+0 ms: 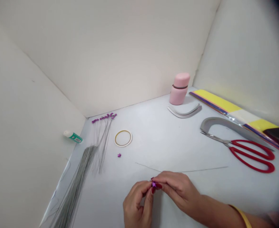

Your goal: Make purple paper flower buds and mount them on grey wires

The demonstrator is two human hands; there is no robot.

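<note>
Between the fingertips of both hands is a small purple folded paper star [154, 184]. My left hand [139, 202] pinches it from the left with thumb and forefinger. From the right, my right hand [181, 190] pinches the same star, its fingertips partly covering it. Just beyond my hands a thin grey wire [201, 169] lies on the table, its middle hidden behind my right hand. Another purple star [119, 155] rests alone farther left. Several purple stars on wire stems [105, 117] lie together near the back wall.
A thick bundle of grey wires [79, 183] lies at the left, near a glue stick [73, 137]. A roll of narrow tape [123, 138] lies mid-table. Red-handled scissors [251, 153], grey paper strips [184, 113], a pink bottle [179, 88] and packaged coloured paper [230, 107] are at the right.
</note>
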